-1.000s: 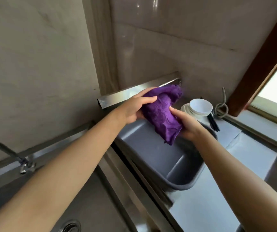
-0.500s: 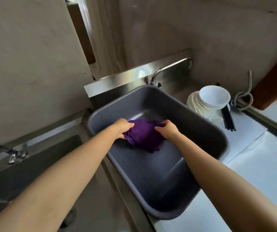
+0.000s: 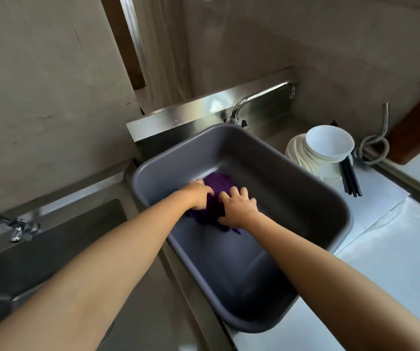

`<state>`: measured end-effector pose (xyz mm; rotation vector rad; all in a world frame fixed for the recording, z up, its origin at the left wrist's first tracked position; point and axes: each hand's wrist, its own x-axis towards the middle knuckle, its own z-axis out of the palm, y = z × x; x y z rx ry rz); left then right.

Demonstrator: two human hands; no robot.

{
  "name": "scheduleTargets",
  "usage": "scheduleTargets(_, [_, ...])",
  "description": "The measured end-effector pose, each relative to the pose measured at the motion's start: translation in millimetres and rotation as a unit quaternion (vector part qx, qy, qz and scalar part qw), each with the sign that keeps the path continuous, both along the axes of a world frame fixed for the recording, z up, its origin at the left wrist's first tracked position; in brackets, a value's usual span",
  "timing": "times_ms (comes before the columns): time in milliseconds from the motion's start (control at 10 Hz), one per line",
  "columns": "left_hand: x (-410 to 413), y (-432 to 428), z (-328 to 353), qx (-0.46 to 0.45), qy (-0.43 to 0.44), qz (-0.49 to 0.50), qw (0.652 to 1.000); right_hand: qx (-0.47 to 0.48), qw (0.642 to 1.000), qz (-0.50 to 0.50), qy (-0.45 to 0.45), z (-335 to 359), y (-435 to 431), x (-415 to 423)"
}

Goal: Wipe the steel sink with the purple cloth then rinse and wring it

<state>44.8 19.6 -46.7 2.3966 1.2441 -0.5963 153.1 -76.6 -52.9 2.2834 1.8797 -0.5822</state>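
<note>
The purple cloth (image 3: 218, 183) lies bunched on the bottom of a grey plastic basin (image 3: 343, 217) that stands on the counter. Both my hands are down inside the basin on the cloth. My left hand (image 3: 198, 196) has its fingers curled into the cloth's left side. My right hand (image 3: 239, 208) presses on the right side with its fingers spread. Much of the cloth is hidden under my hands. The steel sink (image 3: 52, 252) is at the lower left, under my left forearm.
A tap (image 3: 20, 228) juts over the steel sink at the left. A second tap (image 3: 248, 101) rises behind the basin. Stacked white bowls and plates (image 3: 326, 146), black chopsticks (image 3: 351, 182) and a coiled metal hose (image 3: 378, 148) sit at the right on white paper.
The cloth has gone from held up in the air down to the basin's bottom. Both hands followed it and now bear on it; the right hand's fingers have spread.
</note>
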Motion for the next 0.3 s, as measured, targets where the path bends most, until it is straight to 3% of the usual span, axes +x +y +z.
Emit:
scheduleTargets(200, [-5.8,-2.1,40.6,-0.027,0.052,-0.051,0.997,-0.131,0.990,0.057,-0.015,37.9,2.9,5.7])
scheduleTargets(300, [-9.8,-1.2,78.2,-0.045,0.037,-0.072,0.996,-0.179,0.980,0.081,-0.006,81.8,3.4,7.4])
